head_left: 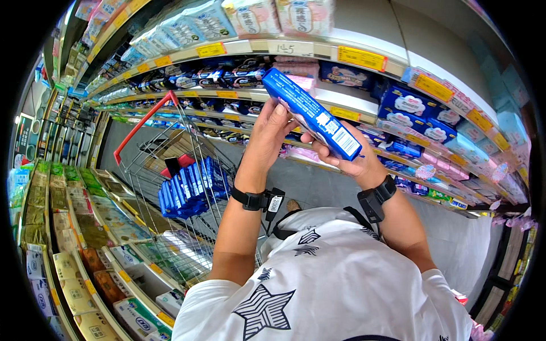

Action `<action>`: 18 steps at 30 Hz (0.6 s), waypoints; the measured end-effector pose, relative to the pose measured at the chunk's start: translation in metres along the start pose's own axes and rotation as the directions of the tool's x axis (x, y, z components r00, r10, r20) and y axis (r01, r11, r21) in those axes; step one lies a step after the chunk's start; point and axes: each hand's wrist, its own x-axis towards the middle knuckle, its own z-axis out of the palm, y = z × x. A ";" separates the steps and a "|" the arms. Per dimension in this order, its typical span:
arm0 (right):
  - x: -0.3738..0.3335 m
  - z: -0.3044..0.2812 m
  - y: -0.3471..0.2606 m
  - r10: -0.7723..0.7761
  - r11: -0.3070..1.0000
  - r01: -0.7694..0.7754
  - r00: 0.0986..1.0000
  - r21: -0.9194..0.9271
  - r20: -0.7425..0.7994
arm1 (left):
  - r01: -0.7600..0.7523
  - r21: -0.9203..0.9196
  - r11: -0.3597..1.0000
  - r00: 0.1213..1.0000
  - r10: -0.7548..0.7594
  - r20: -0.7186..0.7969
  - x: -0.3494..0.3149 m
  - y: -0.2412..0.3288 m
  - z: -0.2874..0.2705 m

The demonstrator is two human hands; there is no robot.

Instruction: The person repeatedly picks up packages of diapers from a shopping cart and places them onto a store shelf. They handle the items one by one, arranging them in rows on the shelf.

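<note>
A long blue package (310, 112) with white print and a barcode near one end is held up in front of the shelves, tilted down to the right. My left hand (270, 128) grips its upper left end, thumb on the near face. Around the lower right end, my right hand (347, 156) has its fingers wrapped, partly hidden behind the package. Black straps with small devices circle both wrists. To the left stands a wire shopping cart (149, 196) with a red handle, holding several blue packages (196, 183) in a row and a cardboard box (173, 149).
Shelves ahead carry blue packs (405, 105), pink and white packs (304, 16), and yellow price tags (361, 58) along the shelf edge (256, 46). On the left, another shelf holds tissue packs (74, 292). Grey floor (307, 181) shows between the shelves and me.
</note>
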 end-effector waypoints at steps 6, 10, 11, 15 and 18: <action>-0.030 -0.011 0.000 -0.092 0.994 0.094 0.995 -0.053 0.036 | 0.054 -0.099 0.994 0.998 -0.051 0.034 0.004 -0.022 0.029; -0.045 -0.011 -0.005 -0.119 0.988 0.120 0.993 -0.094 0.016 | 0.064 -0.119 0.991 0.997 -0.058 0.050 0.002 -0.031 0.038; -0.043 -0.012 -0.007 -0.088 0.994 0.089 0.996 -0.059 0.016 | 0.066 -0.124 0.990 0.997 -0.059 0.058 0.001 -0.032 0.040; -0.060 -0.002 -0.013 -0.180 0.956 0.197 0.979 -0.216 0.093 | 0.070 -0.137 0.988 0.997 -0.065 0.041 -0.002 -0.035 0.053; -0.066 -0.001 -0.016 -0.170 0.949 0.183 0.983 -0.256 0.072 | 0.027 -0.126 0.992 1.000 -0.027 -0.001 -0.003 -0.040 0.059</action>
